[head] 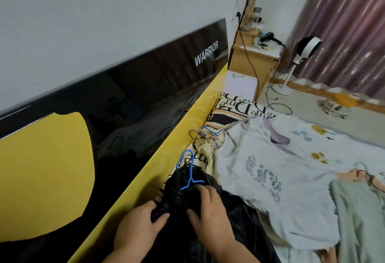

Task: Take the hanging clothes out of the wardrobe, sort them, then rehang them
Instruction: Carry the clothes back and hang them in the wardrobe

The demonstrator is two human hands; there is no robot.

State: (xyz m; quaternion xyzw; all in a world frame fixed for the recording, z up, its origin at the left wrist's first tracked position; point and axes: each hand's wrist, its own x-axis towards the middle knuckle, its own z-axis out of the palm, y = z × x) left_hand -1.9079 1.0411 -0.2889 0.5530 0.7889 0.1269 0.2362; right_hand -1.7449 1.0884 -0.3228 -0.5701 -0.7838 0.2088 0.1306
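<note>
The bed (pixel 343 144) carries the sorted clothes; the headboard (pixel 125 100) runs along its 9 o'clock side. The white shirt (pixel 270 175) lies spread at centre, a green garment (pixel 358 210) at 4 o'clock, and the black jacket (pixel 187 190) at 6 o'clock, against the yellow rail. Your left hand (pixel 137 227) pinches a fold of the jacket; your right hand (pixel 208 206) presses on it with curled fingers just below the blue hanger (pixel 188 173).

Hazards, by judgement:
- The jacket looks slick. If gripped by one fold, it may slide off the hanger.
- The hanger hook points to 11 o'clock, toward the rail gap. It may catch there when you lift.
- The loose hangers (pixel 206 135) at 12 o'clock are tangled. Dragging cloth across them may snag it.
</note>
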